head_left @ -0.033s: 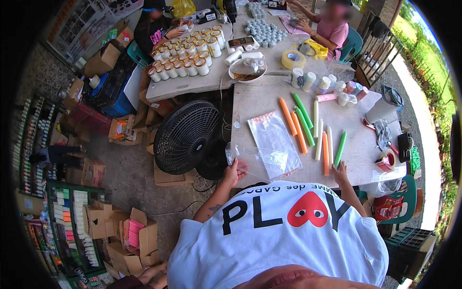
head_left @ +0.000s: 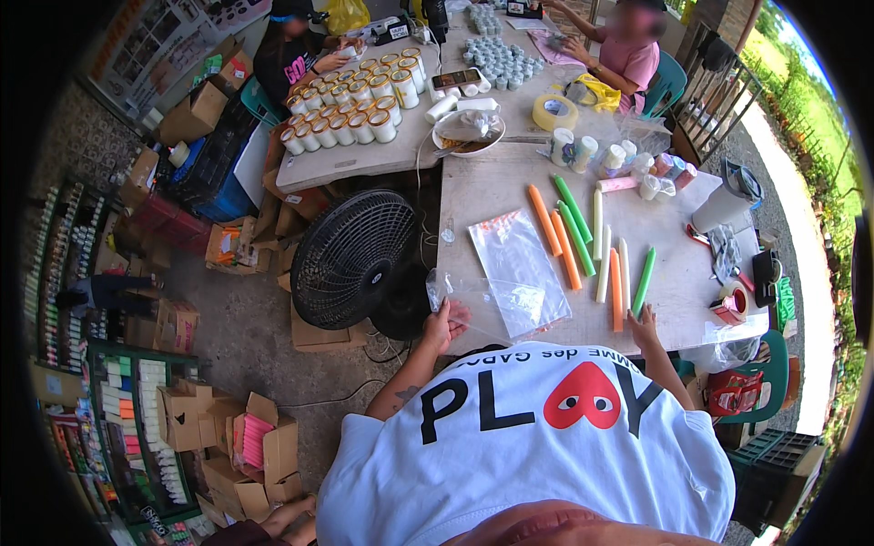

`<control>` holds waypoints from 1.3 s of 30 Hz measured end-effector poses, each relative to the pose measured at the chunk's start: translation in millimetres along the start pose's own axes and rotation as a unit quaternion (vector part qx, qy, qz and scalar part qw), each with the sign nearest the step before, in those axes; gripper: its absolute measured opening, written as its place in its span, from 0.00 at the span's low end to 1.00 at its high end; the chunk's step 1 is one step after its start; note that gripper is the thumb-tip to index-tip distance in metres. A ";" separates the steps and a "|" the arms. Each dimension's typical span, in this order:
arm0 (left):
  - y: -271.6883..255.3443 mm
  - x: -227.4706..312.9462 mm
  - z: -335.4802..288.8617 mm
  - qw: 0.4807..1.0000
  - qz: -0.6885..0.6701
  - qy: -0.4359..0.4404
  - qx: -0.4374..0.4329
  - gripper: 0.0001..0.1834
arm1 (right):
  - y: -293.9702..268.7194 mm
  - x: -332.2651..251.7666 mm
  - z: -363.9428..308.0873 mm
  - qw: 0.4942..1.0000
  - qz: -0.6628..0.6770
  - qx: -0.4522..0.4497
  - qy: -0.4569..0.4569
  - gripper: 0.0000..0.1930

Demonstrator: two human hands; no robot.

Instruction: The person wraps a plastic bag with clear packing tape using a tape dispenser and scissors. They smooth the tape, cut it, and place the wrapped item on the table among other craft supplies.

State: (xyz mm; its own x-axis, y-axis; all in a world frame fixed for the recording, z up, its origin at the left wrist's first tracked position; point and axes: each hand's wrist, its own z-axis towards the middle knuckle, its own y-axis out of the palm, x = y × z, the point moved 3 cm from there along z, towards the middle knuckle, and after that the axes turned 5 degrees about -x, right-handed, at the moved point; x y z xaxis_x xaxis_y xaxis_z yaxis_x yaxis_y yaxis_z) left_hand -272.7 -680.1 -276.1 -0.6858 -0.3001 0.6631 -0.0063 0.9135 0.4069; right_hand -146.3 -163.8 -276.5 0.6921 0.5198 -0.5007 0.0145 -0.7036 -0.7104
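At the table's near edge, my left hand is closed on a clear plastic bag. That bag partly overlaps a stack of flat clear bags with orange marks along its edge. My right hand has its fingers at the lower end of a green candle, seemingly gripping it. Just left of it lie an orange candle and a cream candle. Farther up are more orange candles, green candles and cream candles, loosely side by side.
A black fan stands left of the table. Beyond are a yellow tape roll, wrapped pillar candles, white jars and a plate. At right are a grey pitcher and a red tape dispenser. Two people sit across.
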 end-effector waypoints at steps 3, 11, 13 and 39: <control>2.6 4.5 1.4 1.000 0.003 0.003 -0.007 0.27 | -0.1 -2.3 3.9 1.000 -0.003 0.003 0.000 0.40; 3.9 6.8 8.4 1.000 0.011 0.008 -0.002 0.27 | 0.1 -8.4 12.8 0.998 -0.054 0.033 -0.012 0.43; 4.8 6.1 8.7 1.000 0.015 0.008 0.000 0.26 | -2.0 -11.6 18.9 0.995 -0.086 0.045 -0.011 0.44; 130.2 18.9 72.2 0.959 0.281 -0.015 -0.006 0.23 | -70.7 -146.8 77.0 0.942 0.146 0.076 -0.293 0.11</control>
State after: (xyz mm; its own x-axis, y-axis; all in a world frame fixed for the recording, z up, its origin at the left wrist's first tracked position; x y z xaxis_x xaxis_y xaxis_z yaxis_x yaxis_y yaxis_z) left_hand -339.0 -547.0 -256.0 -0.5981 0.2477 0.7622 0.3798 0.9251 -0.0025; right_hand -304.5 -153.0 -190.8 0.1321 0.5242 -0.8413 -0.2481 -0.8042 -0.5401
